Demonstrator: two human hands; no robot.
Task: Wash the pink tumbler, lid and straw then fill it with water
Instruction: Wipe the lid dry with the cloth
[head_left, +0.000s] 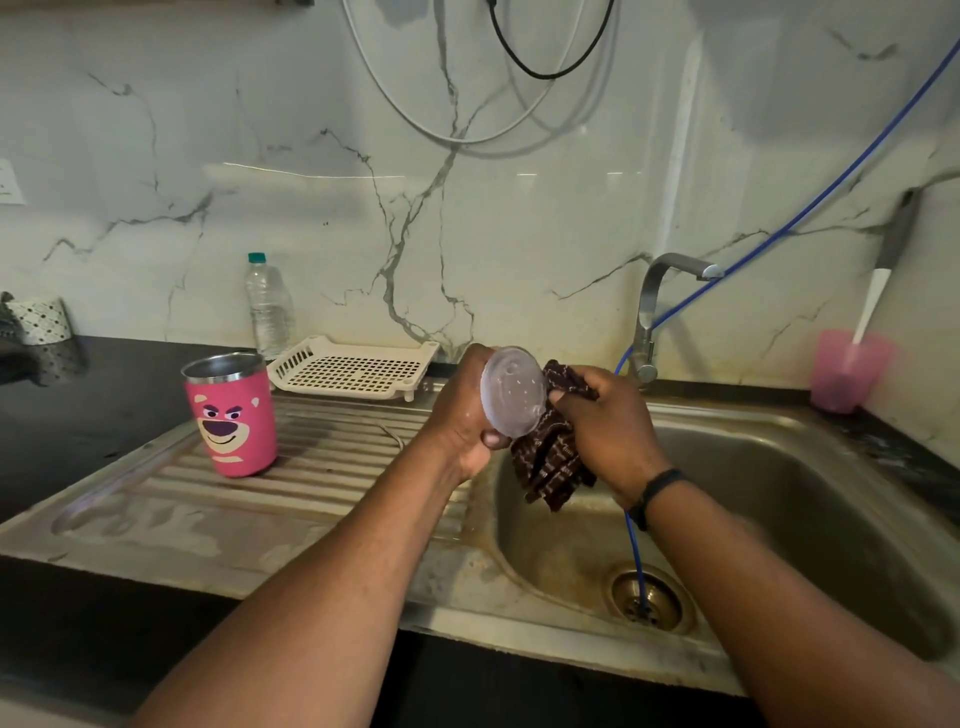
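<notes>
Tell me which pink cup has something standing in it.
The translucent pink cup at the far right counter corner; a white-handled utensil stands in it. The bear-face pink tumbler on the drainboard looks empty.

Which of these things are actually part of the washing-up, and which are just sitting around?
In the job: clear round plastic lid held by left hand; dark patterned cloth gripped by right hand; pink bear-faced steel tumbler; steel tap.

Lying about: clear water bottle; white slotted tray; translucent pink cup.

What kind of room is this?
Most likely a home kitchen: a steel sink with a tap, a white drying rack on the drainboard, and a marble-look backsplash.
</notes>
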